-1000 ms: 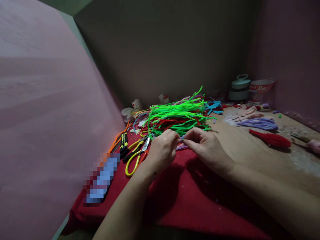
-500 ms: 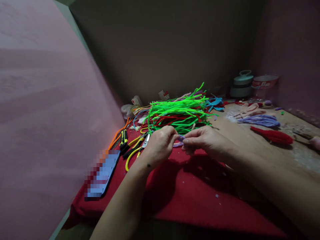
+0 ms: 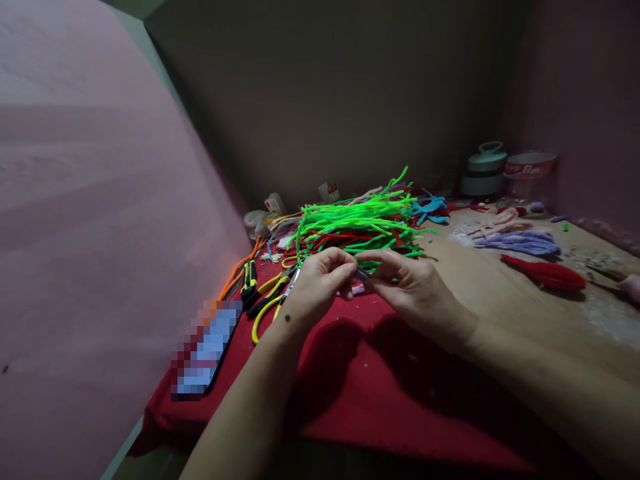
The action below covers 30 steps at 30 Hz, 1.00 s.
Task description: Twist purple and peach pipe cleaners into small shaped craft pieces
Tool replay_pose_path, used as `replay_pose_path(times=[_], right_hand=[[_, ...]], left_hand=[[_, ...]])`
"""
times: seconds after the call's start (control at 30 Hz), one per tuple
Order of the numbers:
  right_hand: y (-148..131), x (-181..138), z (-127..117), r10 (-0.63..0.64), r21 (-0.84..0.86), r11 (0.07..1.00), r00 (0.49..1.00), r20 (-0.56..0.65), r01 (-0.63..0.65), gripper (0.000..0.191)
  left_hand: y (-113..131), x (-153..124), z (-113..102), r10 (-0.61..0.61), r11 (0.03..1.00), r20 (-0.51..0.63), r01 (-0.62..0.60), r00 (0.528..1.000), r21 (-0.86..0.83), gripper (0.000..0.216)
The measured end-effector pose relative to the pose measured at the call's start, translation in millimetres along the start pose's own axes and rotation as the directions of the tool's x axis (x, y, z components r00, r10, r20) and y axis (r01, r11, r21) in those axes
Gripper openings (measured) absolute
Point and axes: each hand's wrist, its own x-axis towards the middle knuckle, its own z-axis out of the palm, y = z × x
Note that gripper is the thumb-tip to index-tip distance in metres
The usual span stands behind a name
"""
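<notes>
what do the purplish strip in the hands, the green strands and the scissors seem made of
Purplish strip: looks dull, so perhaps matte fibre, but mostly covered.
Green strands: probably fuzzy fibre over wire, matte, given their soft edges and curves.
Scissors: pale sheen suggests shiny metal at the blade; the smooth yellow handle could be plastic or coated metal.

I am making out no legible lettering: the tub (image 3: 530, 168) is bearing pale marks on a red band, the box (image 3: 329, 193) and bottle (image 3: 274, 203) are showing red patches too small to read, and the phone (image 3: 207, 353) is showing pixelated blocks.
</notes>
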Motion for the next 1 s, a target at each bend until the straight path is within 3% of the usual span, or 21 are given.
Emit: replay_pose_path(times=[0.1, 0.33, 0.47, 0.63, 0.77, 0.9, 1.0], right_hand=[[1.8, 2.0, 0.9, 0.084, 0.141, 0.986, 0.996, 0.021, -0.086, 0.025], [-3.8, 5.4, 2.5, 0.245, 0.319, 0.913, 0.967, 0.075, -0.256, 0.010], [-1.0, 9.0, -1.6, 0.415, 0.412, 0.778, 0.880, 0.231, -0.475, 0.017], [7.0, 12.6, -7.7, 0.412, 0.485, 0.607, 0.771, 0.486, -0.630, 0.021], [4.0, 13.2, -8.6, 0.434, 0.439, 0.612, 0.744, 0.509, -0.658, 0.019], [-2.4, 13.0, -5.6, 0.471, 0.379, 0.684, 0.774, 0.423, -0.623, 0.011], [-3.4, 12.1, -3.4, 0.459, 0.334, 0.738, 0.798, 0.390, -0.587, 0.009]], left_hand=[[0.1, 0.7, -2.1, 0.014, 0.998, 0.044, -0.012, 0.999, -0.063, 0.008], [-0.6, 0.3, -0.2, 0.039, 0.999, -0.038, -0.039, 0.999, 0.007, 0.006], [-4.4, -0.7, 1.0, 0.097, 0.994, -0.029, -0.095, 0.995, 0.058, 0.006], [-4.6, -2.9, 1.6, 0.153, 0.978, 0.027, -0.156, 0.988, 0.138, 0.007], [-2.6, -2.4, 2.1, 0.163, 0.973, 0.069, -0.172, 0.984, 0.157, 0.008], [-3.2, -0.9, 1.2, 0.119, 0.983, 0.127, -0.135, 0.985, 0.126, 0.011], [-3.1, -1.7, -0.2, 0.089, 0.973, 0.137, -0.116, 0.987, 0.201, 0.010]])
